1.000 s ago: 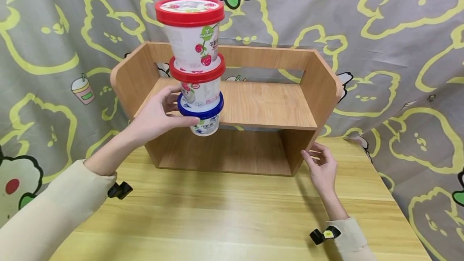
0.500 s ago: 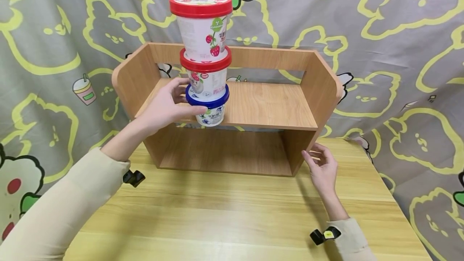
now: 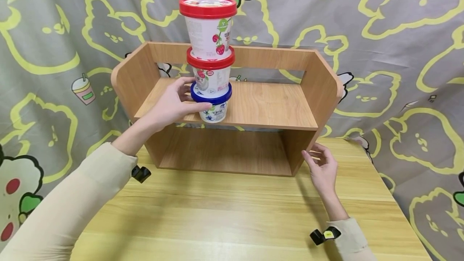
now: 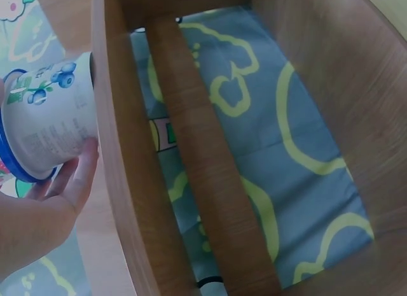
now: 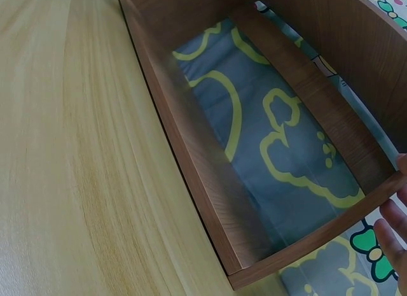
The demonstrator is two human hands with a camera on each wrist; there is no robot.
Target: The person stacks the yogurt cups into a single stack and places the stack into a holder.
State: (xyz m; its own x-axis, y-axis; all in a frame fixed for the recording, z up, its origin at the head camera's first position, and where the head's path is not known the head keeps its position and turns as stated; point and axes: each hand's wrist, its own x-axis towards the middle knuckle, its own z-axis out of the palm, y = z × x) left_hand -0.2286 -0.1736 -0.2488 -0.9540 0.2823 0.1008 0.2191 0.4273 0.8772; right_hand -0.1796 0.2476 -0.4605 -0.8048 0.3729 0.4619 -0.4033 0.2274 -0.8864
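Three paper tubs stand stacked upright. The bottom tub (image 3: pixel 214 112) has a blue lid and blueberries, the middle tub (image 3: pixel 214 80) a red lid, and the larger top tub (image 3: pixel 208 35) a red lid and strawberries. My left hand (image 3: pixel 174 104) grips the bottom tub from its left side, thumb across the front. In the left wrist view that tub (image 4: pixel 54 111) is beside the upper board's edge; whether its base touches the board I cannot tell. My right hand (image 3: pixel 324 168) holds the right side panel of the wooden desk shelf (image 3: pixel 268 102) between thumb and fingers.
The two-tier shelf stands on a light wood table (image 3: pixel 232 212). Its upper board has raised side panels and a back rail (image 3: pixel 268 57). A patterned curtain (image 3: pixel 398 19) hangs close behind and at both sides.
My left hand has carried the stack to the right and farther back, over the front of the upper board. Its movement slowed in the last half second. My right hand has stayed put.
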